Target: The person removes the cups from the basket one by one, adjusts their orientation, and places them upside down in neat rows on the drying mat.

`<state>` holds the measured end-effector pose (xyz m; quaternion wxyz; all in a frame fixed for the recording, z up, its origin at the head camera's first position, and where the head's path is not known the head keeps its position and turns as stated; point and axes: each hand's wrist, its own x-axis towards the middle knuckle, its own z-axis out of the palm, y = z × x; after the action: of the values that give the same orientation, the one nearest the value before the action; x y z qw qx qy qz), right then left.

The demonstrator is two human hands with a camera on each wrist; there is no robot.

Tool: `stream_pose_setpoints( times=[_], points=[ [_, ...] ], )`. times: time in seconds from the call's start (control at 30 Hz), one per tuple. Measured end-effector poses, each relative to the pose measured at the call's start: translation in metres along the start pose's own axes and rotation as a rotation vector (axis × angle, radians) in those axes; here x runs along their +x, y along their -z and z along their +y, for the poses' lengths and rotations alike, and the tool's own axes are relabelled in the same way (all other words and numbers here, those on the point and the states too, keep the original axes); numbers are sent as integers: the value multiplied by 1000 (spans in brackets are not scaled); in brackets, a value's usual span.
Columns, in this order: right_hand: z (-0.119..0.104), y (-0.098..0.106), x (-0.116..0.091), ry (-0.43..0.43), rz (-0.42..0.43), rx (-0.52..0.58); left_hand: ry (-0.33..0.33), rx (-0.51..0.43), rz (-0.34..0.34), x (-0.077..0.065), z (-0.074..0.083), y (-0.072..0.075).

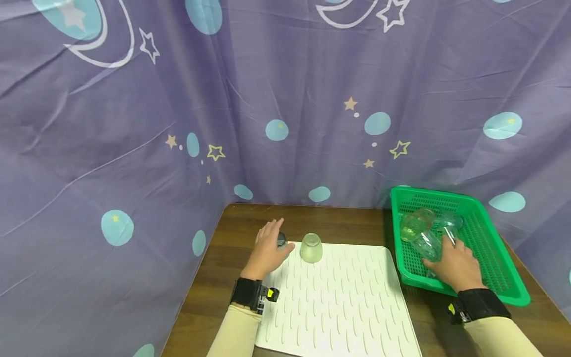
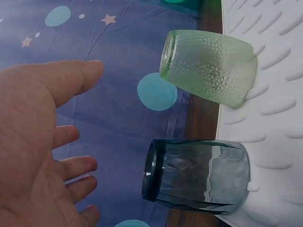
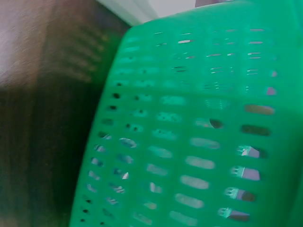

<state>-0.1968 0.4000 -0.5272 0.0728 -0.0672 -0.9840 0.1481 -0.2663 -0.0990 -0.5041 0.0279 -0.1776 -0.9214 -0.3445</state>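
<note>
My left hand [image 1: 267,253] is spread beside an upside-down dark blue-grey drinking glass [image 2: 196,175] at the far left corner of the white ridged mat [image 1: 343,297]. In the left wrist view a gap separates its fingers from that glass. To the right stands a pale green textured glass [image 1: 311,248], also upside down. My right hand [image 1: 459,267] reaches into the green basket [image 1: 504,263], thumb and fingers around a clear glass [image 1: 427,245]; I cannot tell whether it grips it. The basket's side hides that hand in the right wrist view.
More glasses lie jumbled in the basket, a yellowish tumbler [image 1: 412,228] among them. The basket's slotted wall rises right of the mat on the brown wooden table [image 1: 205,277]. A purple curtain [image 1: 303,99] hangs along the table's back and left sides.
</note>
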Motion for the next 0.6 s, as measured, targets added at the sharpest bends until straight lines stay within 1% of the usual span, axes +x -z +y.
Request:
stream_pose_setpoints(
  times=[0.07,0.2,0.33,0.4,0.53,0.6],
  points=[
    [3,0,-1,-36,-31,-1,8,0,-7,-3,0,-2],
    [4,2,-2,-88,-81,-8,14,-2,1,-8,-3,-7],
    [4,3,-3,-92,-84,-16,8,-12,13,-11,-3,-9],
    [4,2,-4,-91,-75,-12,9,-19,14,-12,-2,-9],
    [3,-1,-4,-100,-87,4,-1,-22,22,-13,-3,-10],
    [3,-3,-5,-91,-59,5,-2,-19,23,-14,-4,-11]
  ],
)
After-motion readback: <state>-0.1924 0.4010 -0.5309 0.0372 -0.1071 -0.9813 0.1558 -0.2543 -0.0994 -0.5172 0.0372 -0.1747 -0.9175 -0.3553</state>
